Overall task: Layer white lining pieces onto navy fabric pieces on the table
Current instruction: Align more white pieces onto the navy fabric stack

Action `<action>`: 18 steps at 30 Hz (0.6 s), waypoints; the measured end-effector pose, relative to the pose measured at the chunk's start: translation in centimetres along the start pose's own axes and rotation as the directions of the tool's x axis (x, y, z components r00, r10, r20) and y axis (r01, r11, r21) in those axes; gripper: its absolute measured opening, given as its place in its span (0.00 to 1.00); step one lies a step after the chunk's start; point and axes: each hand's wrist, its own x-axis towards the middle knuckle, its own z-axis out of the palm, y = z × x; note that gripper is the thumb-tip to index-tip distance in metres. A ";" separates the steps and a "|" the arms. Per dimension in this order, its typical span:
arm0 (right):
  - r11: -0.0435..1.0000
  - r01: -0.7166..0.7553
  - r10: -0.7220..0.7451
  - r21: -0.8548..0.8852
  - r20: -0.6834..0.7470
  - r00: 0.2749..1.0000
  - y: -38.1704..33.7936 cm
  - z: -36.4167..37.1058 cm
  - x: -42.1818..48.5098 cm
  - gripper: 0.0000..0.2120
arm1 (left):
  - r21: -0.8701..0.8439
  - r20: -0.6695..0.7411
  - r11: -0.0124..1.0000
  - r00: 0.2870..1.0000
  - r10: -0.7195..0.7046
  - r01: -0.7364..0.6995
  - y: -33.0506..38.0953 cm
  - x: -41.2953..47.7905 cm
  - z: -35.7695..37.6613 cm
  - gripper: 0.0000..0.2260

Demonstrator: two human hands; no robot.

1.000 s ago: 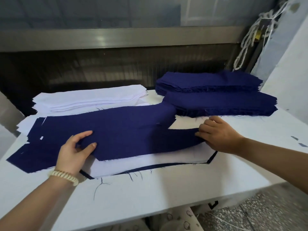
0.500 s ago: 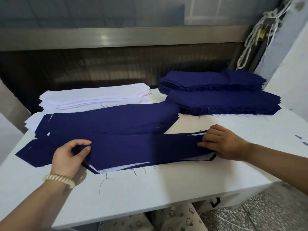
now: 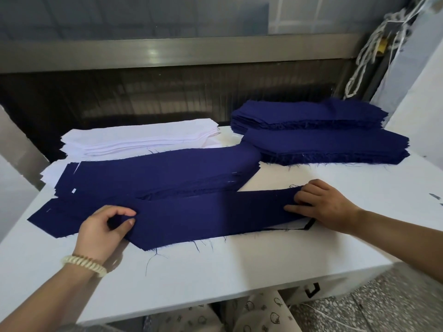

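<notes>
Navy piece (image 3: 203, 216) flat near the front edge of table (image 3: 215, 279), left end pinched by left hand (image 3: 103, 233), right end gripped by right hand (image 3: 323, 207), white lining (image 3: 287, 226) peeking beneath. Judging by white stack (image 3: 139, 137) and navy stacks (image 3: 323, 144) behind: many layers left.

Soft, even daylight reaches me over the flat white table top (image 3: 215, 271), bright around both hands. The long navy fabric strip (image 3: 203, 216) between them reads flat and dark, with little fold detail. The left hand (image 3: 100, 232) throws a faint shadow beside its wrist. Far beyond it, a pale glare spot sits on the brushed metal rail (image 3: 153, 52). Straight edges bow at the borders, and the knotted white cord (image 3: 364, 56) above the right hand (image 3: 326, 207) looks smeared.
</notes>
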 end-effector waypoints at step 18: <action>0.993 0.008 -0.005 0.117 -0.028 1.000 0.0 -0.7 -0.5 0.18 | 0.096 -0.001 0.995 1.000 -0.015 0.015 0.1 -0.4 -0.2 0.12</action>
